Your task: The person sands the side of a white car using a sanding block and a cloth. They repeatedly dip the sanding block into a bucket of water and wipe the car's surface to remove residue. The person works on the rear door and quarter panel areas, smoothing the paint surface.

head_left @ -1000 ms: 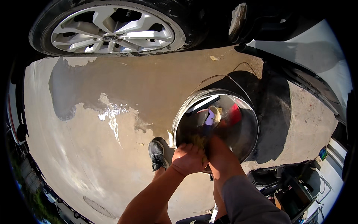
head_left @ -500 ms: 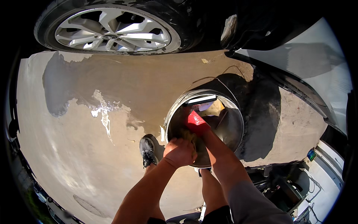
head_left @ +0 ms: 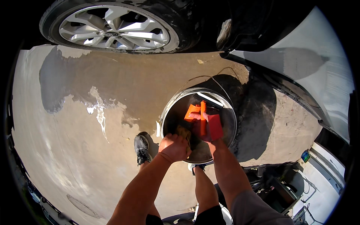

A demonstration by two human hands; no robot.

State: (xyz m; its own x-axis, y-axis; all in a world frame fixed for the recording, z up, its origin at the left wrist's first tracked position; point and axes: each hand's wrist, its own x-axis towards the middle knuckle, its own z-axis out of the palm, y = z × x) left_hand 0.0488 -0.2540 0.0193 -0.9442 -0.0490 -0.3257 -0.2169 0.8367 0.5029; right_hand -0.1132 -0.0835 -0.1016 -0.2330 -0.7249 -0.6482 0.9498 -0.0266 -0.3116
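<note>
A large round metal bucket (head_left: 163, 114) stands on the ground in front of me. At its near left rim my left hand (head_left: 174, 147) is closed around a crumpled brown cloth (head_left: 183, 135). My right hand (head_left: 196, 117) reaches down inside the bucket, fingers bent around an orange tool with a straight handle (head_left: 203, 123); its exact kind is unclear. A flat red piece (head_left: 215, 127) covers my right wrist. Behind the hand, a white-edged bar (head_left: 210, 99) leans against the far inner wall. The bottom lies mostly in shadow.
A car wheel (head_left: 112, 32) with silver spokes stands beyond the bucket, a pale body panel (head_left: 300, 52) at the right. Wet patches (head_left: 99, 112) mark the concrete. The wire bail (head_left: 198, 77) rests at the far rim. Dark equipment (head_left: 273, 189) stands at the lower right.
In the bucket, my right hand has turned and the orange tool has come into sight. The yellow piece seen before no longer shows. My left hand keeps the cloth near the rim.
</note>
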